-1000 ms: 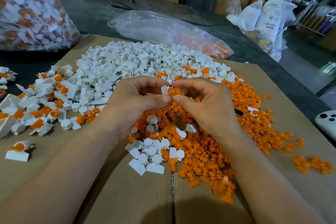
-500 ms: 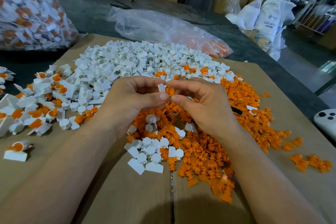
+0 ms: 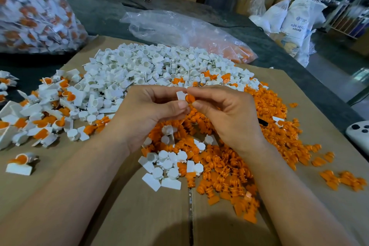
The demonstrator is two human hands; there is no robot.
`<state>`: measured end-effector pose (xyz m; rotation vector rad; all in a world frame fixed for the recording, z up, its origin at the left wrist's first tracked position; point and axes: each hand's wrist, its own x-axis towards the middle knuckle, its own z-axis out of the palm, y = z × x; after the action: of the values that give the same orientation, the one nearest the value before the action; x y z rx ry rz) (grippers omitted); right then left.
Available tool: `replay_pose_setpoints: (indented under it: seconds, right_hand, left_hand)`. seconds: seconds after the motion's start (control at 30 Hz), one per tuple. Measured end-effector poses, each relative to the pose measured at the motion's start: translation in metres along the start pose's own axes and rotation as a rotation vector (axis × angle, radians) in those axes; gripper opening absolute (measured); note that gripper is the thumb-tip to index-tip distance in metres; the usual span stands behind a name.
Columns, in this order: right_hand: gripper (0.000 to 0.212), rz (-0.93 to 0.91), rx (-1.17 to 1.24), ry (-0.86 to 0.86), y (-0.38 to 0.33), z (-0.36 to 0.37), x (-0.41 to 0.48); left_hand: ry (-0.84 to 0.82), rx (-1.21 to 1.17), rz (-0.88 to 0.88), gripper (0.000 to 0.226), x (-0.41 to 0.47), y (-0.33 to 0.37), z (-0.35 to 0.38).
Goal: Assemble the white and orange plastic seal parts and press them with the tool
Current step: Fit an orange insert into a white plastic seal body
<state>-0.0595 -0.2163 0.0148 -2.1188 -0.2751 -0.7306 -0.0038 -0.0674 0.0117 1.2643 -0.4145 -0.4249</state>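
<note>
Assembled seals [image 3: 40,114] lie at my far left on the cardboard [image 3: 139,215]. My left hand [image 3: 151,114] pinches the white seal part [image 3: 181,95] above the heaps; my right hand [image 3: 225,114] pinches the orange seal part [image 3: 190,98] seated in it. Loose orange parts [image 3: 279,126] spread rightward

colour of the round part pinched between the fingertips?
Orange part, seated against a white part; head view.

White part [image 3: 181,95] against orange part [image 3: 190,98]
</note>
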Motion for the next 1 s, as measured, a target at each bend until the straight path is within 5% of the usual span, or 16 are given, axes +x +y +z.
replay_pose_setpoints:
  seconds: [1.0]
  right_hand:
    - [0.022,-0.097,-0.17,0.057,0.0002,0.0014,-0.0006]
  left_hand:
    - [0.043,0.058,0.046,0.026,-0.0026,0.0007,0.0067]
